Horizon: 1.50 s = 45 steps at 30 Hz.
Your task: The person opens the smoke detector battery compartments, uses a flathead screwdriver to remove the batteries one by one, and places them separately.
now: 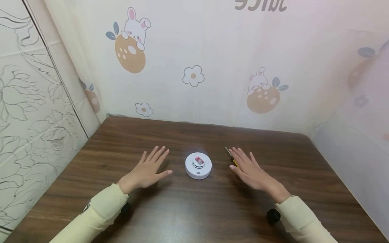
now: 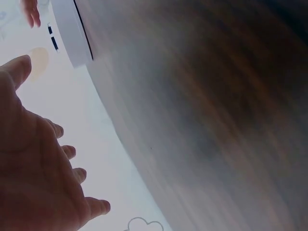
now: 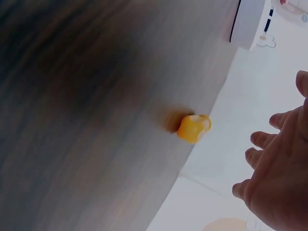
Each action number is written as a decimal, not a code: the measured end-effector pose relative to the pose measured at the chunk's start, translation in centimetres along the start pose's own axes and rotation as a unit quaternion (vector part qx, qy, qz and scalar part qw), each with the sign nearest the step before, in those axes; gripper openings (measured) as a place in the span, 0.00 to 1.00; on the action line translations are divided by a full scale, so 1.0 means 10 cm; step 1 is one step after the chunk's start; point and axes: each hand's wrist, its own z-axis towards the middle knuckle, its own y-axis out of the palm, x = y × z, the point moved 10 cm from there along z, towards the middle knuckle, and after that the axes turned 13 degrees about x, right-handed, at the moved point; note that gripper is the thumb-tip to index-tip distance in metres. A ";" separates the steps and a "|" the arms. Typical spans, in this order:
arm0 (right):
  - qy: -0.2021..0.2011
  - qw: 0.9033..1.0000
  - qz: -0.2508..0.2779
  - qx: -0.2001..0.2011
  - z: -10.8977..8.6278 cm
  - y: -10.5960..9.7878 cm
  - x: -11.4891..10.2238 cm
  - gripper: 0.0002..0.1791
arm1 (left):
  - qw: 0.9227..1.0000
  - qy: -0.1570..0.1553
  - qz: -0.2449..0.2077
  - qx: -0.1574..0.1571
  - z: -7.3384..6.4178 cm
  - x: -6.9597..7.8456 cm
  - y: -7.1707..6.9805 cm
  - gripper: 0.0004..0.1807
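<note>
Between the two hands, a round white smoke detector (image 1: 198, 170) lies on the table with a red label on its raised centre. To its left, my left hand (image 1: 148, 170) hovers palm down with fingers spread and holds nothing. On the other side, my right hand (image 1: 250, 168) is likewise spread palm down over a screwdriver (image 1: 235, 163), hiding part of its yellow and black handle; the metal tip points away from me. In the right wrist view, the yellow handle end (image 3: 193, 128) lies on the table below the right palm, apart from it. The detector's side (image 2: 72, 31) shows in the left wrist view.
The dark wood-grain table (image 1: 182, 209) meets a pale curtain (image 1: 194, 40) with rabbit and flower prints along its back edge. Another sheet with line-drawn flowers (image 1: 30, 118) hangs at the left. Dark wrist straps (image 1: 273, 216) show under the sleeves.
</note>
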 end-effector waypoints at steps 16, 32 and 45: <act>-0.019 1.000 0.006 -0.009 0.04 0.15 -0.23 0.36 | 1.000 -0.007 -0.015 -0.018 0.04 0.15 0.15 0.45; -0.057 0.998 0.011 -0.014 0.13 0.33 -0.44 0.38 | 0.999 -0.003 -0.017 -0.047 0.17 0.37 0.38 0.47; -0.062 0.995 0.057 -0.059 0.21 0.49 -0.56 0.43 | 0.994 0.015 -0.062 -0.088 0.34 0.55 0.50 0.54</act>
